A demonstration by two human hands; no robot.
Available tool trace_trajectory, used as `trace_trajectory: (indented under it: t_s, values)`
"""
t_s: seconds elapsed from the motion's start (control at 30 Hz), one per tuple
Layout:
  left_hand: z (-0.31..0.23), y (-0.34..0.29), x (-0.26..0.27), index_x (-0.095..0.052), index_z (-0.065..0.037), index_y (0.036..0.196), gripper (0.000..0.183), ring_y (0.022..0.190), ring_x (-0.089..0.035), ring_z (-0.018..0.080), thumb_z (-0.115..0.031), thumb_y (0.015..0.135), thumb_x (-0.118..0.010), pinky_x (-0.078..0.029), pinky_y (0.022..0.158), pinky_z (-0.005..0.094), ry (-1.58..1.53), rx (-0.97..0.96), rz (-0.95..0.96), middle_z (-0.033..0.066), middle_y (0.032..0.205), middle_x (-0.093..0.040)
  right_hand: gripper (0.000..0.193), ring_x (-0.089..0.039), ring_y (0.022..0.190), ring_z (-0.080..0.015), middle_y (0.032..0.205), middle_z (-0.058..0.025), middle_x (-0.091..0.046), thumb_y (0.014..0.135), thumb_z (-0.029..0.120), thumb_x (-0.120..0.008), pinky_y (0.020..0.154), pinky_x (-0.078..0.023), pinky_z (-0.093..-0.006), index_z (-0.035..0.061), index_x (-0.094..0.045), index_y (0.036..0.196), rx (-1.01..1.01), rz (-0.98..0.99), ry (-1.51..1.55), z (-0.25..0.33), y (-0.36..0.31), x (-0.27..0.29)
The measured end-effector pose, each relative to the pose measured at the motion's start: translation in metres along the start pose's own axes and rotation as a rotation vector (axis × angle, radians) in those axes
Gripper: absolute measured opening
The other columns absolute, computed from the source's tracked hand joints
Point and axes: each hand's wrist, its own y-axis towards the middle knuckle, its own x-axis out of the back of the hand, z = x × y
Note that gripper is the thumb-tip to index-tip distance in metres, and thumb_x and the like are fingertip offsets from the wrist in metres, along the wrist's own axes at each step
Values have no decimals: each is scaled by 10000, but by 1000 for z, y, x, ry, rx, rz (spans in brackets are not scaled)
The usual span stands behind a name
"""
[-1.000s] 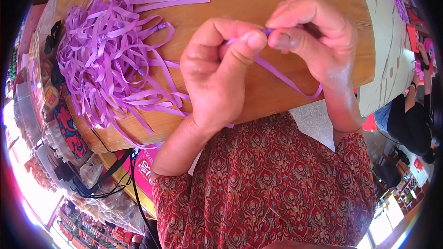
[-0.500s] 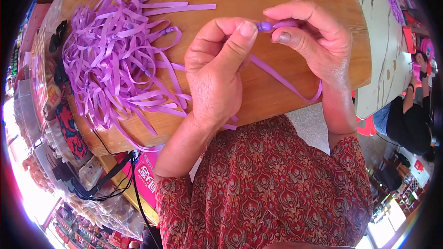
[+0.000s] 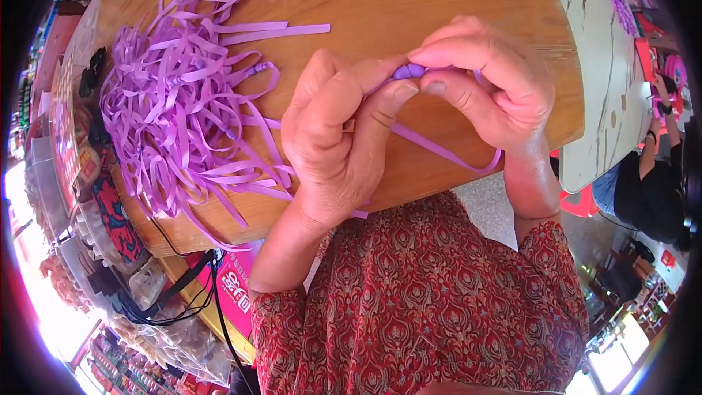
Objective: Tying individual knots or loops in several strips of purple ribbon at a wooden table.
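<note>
Between my two hands, above the wooden table, is a purple ribbon [image 3: 446, 152] with a small knot or bead-like bunch [image 3: 408, 71] in it. My left hand [image 3: 333, 124] pinches the ribbon at the left side of the knot with thumb and forefinger. On the right side, the thumb and fingers of my right hand [image 3: 490, 84] are closed on it as well, the fingertips close to the knot. A loop of the ribbon hangs below my right hand and runs back behind my left hand. Its ends are partly hidden by the hands.
A tangled heap of purple ribbons [image 3: 183, 102], some with similar knots, lies at the table's left. The wooden table [image 3: 409, 0] meets a white marbled table [image 3: 603, 110] on the right. Bags, cables [image 3: 212, 278] and a pink box [image 3: 235, 289] crowd the lower left. Another person [image 3: 647, 183] sits far right.
Both hands have come closer around the knot and sit slightly lower. My left hand has turned, its thumb now below the knot. My right fingers have moved left over the ribbon.
</note>
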Motion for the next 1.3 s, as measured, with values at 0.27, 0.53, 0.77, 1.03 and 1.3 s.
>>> trace_trajectory:
  t_s: [0.27,0.53,0.77,1.03,1.3]
  values:
    - [-1,8,3,-640,-2,857,126,550,-482,141,13,740,-682,-404,492,246,156,-95,59,68,705,-598,264,-576,624,-207,772,-126,-608,649,36,-730,498,-439,-261,-46,-631,880,158,37,-182,-3,-2,3]
    - [5,2,3,-631,6,825,51,573,-482,153,-40,804,-635,-400,549,268,-449,109,149,55,683,-593,290,-503,537,-165,713,-83,-568,579,49,-752,419,-358,-243,-40,-638,830,443,45,-219,-3,4,4]
    - [-5,-2,4,-627,-5,802,78,521,-461,166,-80,801,-645,-370,472,267,-249,2,211,60,651,-561,270,-459,512,-157,683,-73,-546,622,122,-741,403,-308,-246,-38,-628,807,499,68,-220,-4,-4,6]
    - [2,-12,-4,-596,-27,757,142,465,-431,189,-121,722,-696,-323,412,306,-205,-236,159,43,588,-426,249,-427,496,-166,639,-62,-513,744,202,-689,433,-313,-283,-27,-600,785,133,231,5,23,-5,14]
    - [1,-11,-5,-588,-33,734,172,452,-433,190,-117,659,-717,-325,404,314,-122,-304,194,38,589,-396,253,-440,504,-160,610,-47,-499,785,217,-665,459,-320,-286,10,-545,702,-263,331,204,31,-14,17]
